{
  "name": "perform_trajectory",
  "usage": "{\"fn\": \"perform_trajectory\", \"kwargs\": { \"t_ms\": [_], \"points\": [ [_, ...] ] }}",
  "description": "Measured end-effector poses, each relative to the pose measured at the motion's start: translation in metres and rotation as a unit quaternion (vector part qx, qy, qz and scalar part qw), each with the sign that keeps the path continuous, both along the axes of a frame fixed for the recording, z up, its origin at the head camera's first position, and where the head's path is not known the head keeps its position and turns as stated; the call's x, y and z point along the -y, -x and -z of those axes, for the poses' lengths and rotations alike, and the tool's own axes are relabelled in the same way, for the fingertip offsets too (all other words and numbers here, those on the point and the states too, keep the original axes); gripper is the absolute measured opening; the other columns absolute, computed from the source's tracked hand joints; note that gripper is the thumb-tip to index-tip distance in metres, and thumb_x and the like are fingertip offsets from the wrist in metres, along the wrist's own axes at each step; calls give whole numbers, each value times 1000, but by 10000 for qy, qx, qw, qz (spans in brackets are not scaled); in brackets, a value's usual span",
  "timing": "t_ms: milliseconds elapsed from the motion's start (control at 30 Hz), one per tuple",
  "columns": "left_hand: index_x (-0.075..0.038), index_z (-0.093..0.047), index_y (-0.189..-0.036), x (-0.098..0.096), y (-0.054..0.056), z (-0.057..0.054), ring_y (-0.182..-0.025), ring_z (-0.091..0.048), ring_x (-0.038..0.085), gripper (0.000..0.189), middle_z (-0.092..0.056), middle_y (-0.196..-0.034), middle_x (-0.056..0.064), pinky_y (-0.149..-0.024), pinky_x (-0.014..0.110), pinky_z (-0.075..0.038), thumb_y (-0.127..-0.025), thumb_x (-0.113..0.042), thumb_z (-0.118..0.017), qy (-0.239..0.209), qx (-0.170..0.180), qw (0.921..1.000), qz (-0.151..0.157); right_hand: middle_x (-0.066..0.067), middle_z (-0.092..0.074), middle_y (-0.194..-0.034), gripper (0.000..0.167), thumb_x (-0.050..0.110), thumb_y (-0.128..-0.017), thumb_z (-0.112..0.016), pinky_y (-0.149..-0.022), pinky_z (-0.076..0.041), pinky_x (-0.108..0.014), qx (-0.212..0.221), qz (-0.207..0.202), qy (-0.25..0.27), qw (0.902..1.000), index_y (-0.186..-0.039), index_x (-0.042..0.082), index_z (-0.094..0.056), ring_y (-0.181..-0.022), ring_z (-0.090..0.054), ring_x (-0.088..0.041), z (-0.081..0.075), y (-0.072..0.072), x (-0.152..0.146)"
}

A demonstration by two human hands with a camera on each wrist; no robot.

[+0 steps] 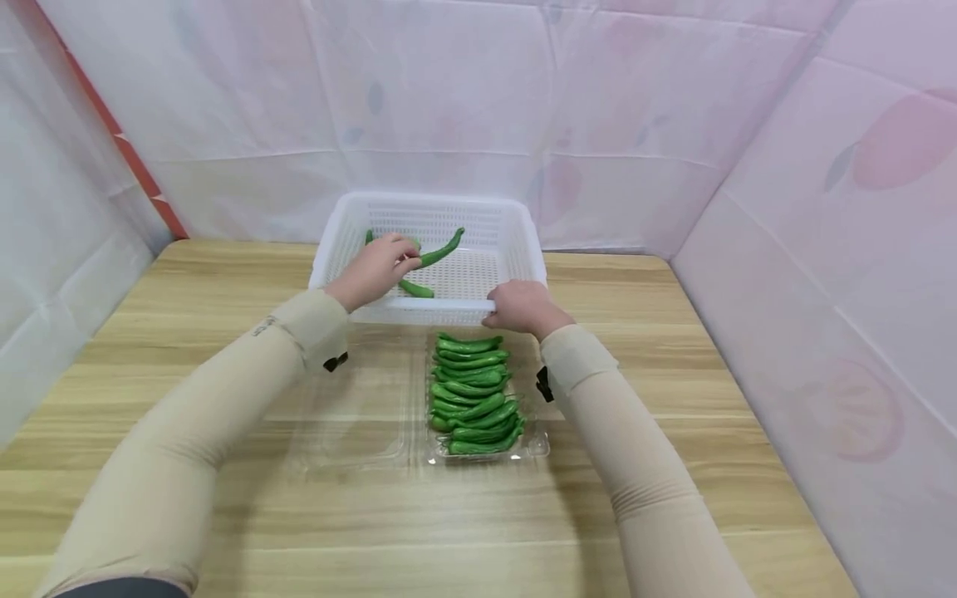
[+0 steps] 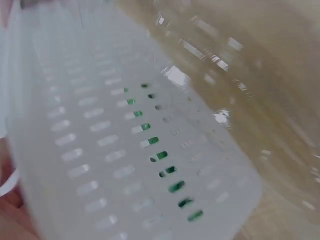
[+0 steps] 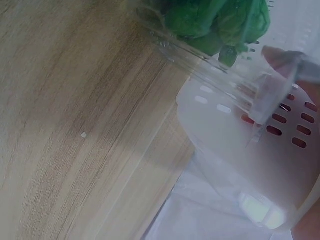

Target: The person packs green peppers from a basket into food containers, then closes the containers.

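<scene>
My left hand (image 1: 380,270) reaches over the near rim of a white plastic basket (image 1: 523,241) and pinches a long green chili pepper (image 1: 444,249), whose far end points up to the right. Another green chili pepper (image 1: 416,289) lies in the basket below that hand, and the tip of one more (image 1: 369,237) shows behind it. At the basket's near right corner my right hand (image 1: 523,306) grips the rim, fingers over the edge. In the left wrist view, green shows through slots in the basket wall (image 2: 100,125).
Right in front of the basket lies an opened clear plastic clamshell box (image 1: 542,448). Its right half holds a stack of green chili peppers (image 1: 471,386); its lid (image 1: 359,415) lies flat at left. Sheeted walls (image 1: 449,100) enclose the wooden table (image 1: 635,316) at the back and sides.
</scene>
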State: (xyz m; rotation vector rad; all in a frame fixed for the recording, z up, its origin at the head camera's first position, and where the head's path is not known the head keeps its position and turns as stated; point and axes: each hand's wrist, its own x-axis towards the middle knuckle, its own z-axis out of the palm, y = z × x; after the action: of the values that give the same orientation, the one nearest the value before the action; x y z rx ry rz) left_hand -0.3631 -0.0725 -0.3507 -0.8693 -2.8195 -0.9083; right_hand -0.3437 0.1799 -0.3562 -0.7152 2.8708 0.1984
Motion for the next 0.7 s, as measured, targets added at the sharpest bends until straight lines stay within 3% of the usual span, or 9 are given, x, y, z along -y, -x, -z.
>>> {"fn": "perform_trajectory", "kwargs": {
  "t_ms": [100,167,300,400,533,633,700],
  "points": [
    [-5,-65,-105,4,-17,-1,-88,-55,19,22,-58,-101,7,-76,35,-46,-96,-21,-53,-223,-614,9962,572,1,-58,-67,27,38,-82,-63,-51,-42,-36,-2,-5,36,10000,-68,16,-55,-60,-48,-18,-1,1,-2],
    [-4,-67,-103,4,-29,1,-84,-56,18,20,-59,-97,6,-73,33,-47,-94,-19,-57,-323,-1011,9895,984,1,-57,-66,28,38,-82,-63,-50,-41,-35,-9,-14,47,10000,-67,16,-54,-59,-47,-17,-1,2,-4],
    [-3,-67,-101,0,-50,7,-86,-58,17,15,-61,-97,5,-76,29,-49,-88,-9,-64,-242,-1663,9684,1843,1,-59,-68,27,37,-83,-62,-51,-42,-36,-73,-35,89,9999,-67,16,-56,-61,-48,-17,-1,3,-6],
    [-5,-68,-99,-7,-59,14,-86,-60,16,14,-61,-97,4,-76,27,-50,-85,-5,-67,128,-2132,9513,2221,0,-66,-78,23,38,-83,-65,-58,-48,-38,-106,-49,123,9999,-76,16,-65,-66,-55,-18,-3,2,-6],
    [-8,-68,-95,-18,-64,21,-81,-60,14,10,-62,-91,1,-72,27,-50,-84,-9,-68,584,-2585,9400,2149,-2,-67,-83,25,40,-83,-68,-62,-50,-40,-61,-2,48,10000,-84,15,-68,-70,-58,-19,-5,1,-7],
    [-8,-68,-92,-28,-65,25,-76,-58,13,7,-62,-87,-1,-69,26,-49,-86,-11,-67,894,-2597,9411,1971,-1,-64,-75,25,39,-84,-66,-56,-46,-37,-64,22,-46,10000,-79,15,-64,-64,-54,-19,-4,2,-7],
    [-8,-66,-89,-35,-66,29,-72,-55,12,3,-59,-83,-2,-66,25,-47,-87,-9,-64,1116,-2420,9459,1852,0,-61,-70,25,38,-84,-64,-52,-43,-35,-82,19,-65,9999,-76,15,-62,-61,-52,-18,-3,2,-6]
  ]
}}
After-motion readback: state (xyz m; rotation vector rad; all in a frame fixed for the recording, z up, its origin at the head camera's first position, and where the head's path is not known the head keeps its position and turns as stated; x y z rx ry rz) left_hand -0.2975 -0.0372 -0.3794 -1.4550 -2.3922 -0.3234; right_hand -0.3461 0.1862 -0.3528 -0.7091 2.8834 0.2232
